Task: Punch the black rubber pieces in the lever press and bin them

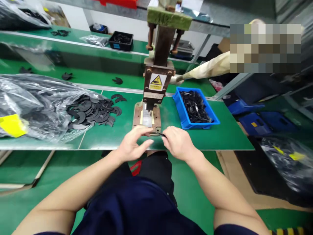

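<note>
My right hand [179, 142] is closed in a pinch on a small thin black part [161, 134], of which only the tip shows. My left hand [135, 143] is held just left of it, thumb and fingers apart, with nothing visible between them. Both hands are at the front edge of a bench press [158, 81] with a warning label. Its metal base plate [137, 118] lies just beyond my fingertips, with a pale fixture [147, 120] under the ram. To the right stands a blue bin [186, 123] filled with slim black parts [195, 105].
Flat black crescent-shaped pieces [94, 111] spill from a clear plastic bag [36, 104] on the left of the green table [117, 138]. A conveyor behind carries a few black pieces [117, 80]. A black bin [121, 41] sits farther back. Another person's sleeve [207, 68] reaches behind the press.
</note>
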`<state>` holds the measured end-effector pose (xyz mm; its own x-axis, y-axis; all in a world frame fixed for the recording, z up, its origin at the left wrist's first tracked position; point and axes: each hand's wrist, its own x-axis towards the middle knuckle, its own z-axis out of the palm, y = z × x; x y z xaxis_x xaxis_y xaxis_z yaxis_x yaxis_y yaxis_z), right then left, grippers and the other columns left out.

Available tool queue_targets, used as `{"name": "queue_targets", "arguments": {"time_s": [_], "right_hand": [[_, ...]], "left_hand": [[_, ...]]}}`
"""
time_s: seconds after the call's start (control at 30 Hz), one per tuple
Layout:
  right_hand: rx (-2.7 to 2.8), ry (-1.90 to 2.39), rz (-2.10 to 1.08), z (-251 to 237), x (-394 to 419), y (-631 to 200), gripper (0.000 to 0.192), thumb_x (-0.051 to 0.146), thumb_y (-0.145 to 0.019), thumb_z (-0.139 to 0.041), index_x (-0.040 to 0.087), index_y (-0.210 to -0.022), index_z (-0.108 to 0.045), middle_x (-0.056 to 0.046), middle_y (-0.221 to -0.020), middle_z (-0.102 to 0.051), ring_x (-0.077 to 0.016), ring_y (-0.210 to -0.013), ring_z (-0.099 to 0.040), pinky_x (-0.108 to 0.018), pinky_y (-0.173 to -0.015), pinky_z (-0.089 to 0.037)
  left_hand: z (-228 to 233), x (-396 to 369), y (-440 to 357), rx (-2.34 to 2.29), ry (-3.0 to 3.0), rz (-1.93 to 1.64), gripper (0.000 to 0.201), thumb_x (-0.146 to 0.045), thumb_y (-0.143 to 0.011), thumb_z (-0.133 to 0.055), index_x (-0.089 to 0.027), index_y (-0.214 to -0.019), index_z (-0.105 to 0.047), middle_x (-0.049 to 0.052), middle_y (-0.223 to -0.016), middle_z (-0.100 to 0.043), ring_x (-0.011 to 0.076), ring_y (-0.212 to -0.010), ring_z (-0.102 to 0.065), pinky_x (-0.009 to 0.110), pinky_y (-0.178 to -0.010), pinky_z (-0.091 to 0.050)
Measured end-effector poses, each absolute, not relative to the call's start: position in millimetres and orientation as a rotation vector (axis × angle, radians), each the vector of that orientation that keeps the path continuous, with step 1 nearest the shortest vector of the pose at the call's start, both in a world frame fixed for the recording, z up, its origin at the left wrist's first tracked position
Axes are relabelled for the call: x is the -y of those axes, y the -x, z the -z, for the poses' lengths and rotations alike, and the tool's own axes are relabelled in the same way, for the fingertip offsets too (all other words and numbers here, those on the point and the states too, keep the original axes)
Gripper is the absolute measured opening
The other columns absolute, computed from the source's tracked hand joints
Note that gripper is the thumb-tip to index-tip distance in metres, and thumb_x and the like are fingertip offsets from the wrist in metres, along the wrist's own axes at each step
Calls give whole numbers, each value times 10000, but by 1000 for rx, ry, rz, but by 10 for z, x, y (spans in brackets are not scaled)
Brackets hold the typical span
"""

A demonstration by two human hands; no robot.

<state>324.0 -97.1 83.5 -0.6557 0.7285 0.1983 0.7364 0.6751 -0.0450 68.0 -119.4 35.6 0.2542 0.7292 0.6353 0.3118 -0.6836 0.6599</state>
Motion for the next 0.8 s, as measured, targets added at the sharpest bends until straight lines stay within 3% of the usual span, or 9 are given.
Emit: {"name": "queue_targets", "arguments": {"time_s": [0.17,0.27,0.63,0.8], "right_hand": [[2697,758,195,-719,1047,-2964,162,318,-1050,-517,203,-972,-600,-27,-853,-659,-178,-809,-533,-348,-736,-346],[2690,732,138,-657,1066,-2944,160,330,-1051,-530,203,-984,-601,-24,-850,-661,-172,-806,-536,-342,-733,-343],[2581,712,-15,-498,1074,-2973,119,279,-1028,-561,196,-1098,-610,-29,-894,-691,-170,-818,-576,-329,-746,-425],[2578,689,-71,-458,1029,-2977,173,233,-1033,-525,193,-1173,-617,-44,-937,-719,-175,-853,-613,-325,-771,-454]], "left_hand": [[-267,1444,-714,-889,-2070,-1462,303,-188,-981,-736,-247,-1278,-711,85,-1095,-781,210,-1001,-752,375,-895,-627],[-184,1489,-662,-901,-2035,-1482,261,-141,-962,-756,-236,-1203,-726,77,-1051,-782,192,-966,-752,348,-868,-628],[-117,1537,-633,-922,-1995,-1453,274,-152,-960,-761,-243,-1215,-721,80,-1054,-774,198,-976,-748,356,-865,-632],[-154,1579,-622,-957,-1893,-1356,211,-226,-973,-754,-236,-1183,-737,88,-1078,-771,210,-994,-743,374,-898,-615]]}}
